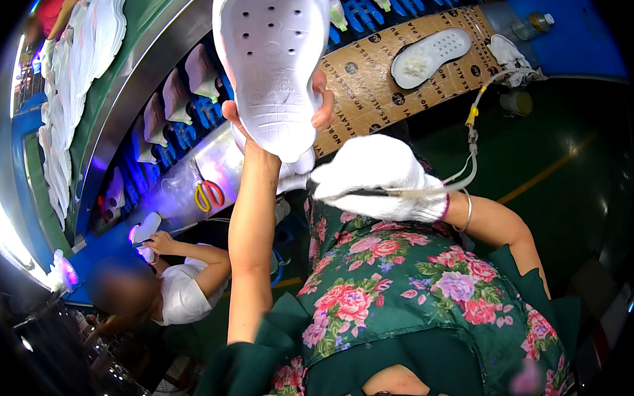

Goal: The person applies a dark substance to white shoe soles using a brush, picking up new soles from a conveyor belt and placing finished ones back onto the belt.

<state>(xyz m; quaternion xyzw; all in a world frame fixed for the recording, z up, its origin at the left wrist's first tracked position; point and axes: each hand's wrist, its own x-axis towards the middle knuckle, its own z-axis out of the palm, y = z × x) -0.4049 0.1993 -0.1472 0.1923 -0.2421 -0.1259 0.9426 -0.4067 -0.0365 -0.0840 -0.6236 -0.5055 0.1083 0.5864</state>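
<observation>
My bare left hand (324,106) is raised and wrapped around a white shoe sole (277,74) near the top of the view. The sole's surface with rows of small holes faces up, and its narrower end points toward me. Part of my palm is hidden beneath it. In a white knit glove, my right hand (381,174) is closed on a slim dark tool (364,192); a clear hose runs from it. The tool's tip is hard to make out, close to another white piece (299,165) below the sole. A second white sole (432,57) lies on printed cardboard with pale crumbly material on it.
Brown cardboard (358,92) covers the bench ahead. White shoe parts (175,94) sit on blue racks along a curved line. Red-and-yellow scissors (208,194) lie on the metal surface. A hose with a yellow valve (472,116) hangs at right. A co-worker (190,292) sits at left.
</observation>
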